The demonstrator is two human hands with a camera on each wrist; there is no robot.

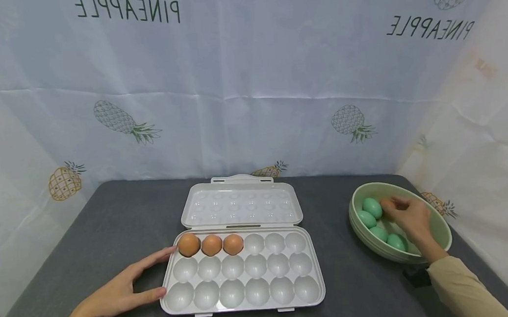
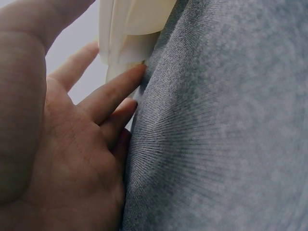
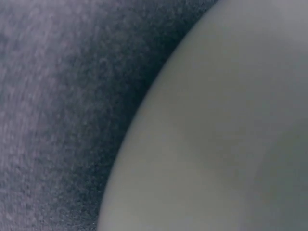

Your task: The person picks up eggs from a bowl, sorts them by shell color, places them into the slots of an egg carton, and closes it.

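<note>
Egg tray [image 1: 255, 265], its lid [image 1: 241, 203] folded back, lies mid-table on gray cloth [image 1: 338, 285], a wide gap separating its right edge from the green bowl [image 1: 438, 229] near the table's right edge. The left hand [image 1: 117, 291], released and spread, touches the tray's left rim with thumb and index finger. Dipping inside the bowl's rim, the right hand [image 1: 410, 216] pinches a brown egg [image 1: 387, 205] beside four green eggs [image 1: 372, 208].

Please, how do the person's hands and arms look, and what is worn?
The left hand and right hand are bare, without gloves. The right sleeve is plain beige and long; a small black object, perhaps the wrist camera, shows beside its end. No left sleeve is in view.
</note>
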